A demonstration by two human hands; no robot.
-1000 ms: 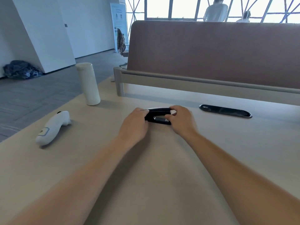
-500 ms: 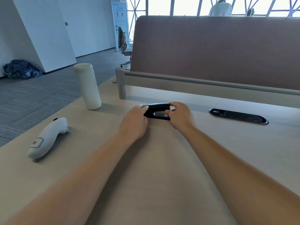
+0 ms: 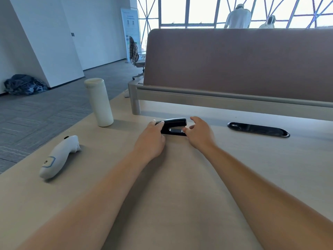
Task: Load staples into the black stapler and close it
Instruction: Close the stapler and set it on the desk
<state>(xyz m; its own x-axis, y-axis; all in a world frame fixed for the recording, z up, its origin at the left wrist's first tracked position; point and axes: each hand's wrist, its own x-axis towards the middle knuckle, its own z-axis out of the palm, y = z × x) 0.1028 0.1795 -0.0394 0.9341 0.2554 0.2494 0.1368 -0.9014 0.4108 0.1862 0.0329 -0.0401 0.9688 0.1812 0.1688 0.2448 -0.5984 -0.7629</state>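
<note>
Black stapler (image 3: 173, 125) (closed) on desk (image 3: 180, 177)

The black stapler (image 3: 173, 126) lies closed on the light wooden bench (image 3: 162, 195), below the brown divider panel (image 3: 234, 64). The left hand (image 3: 150, 140) grips its rear end from the left. The right hand (image 3: 200, 135) sits at its front end, fingers spread, thumb near the metal base. A white bottle (image 3: 98, 102) stands upright to the left; a white controller (image 3: 58, 156) lies nearer the bench edge. A black cable grommet (image 3: 258, 129) sits to the right.
</note>
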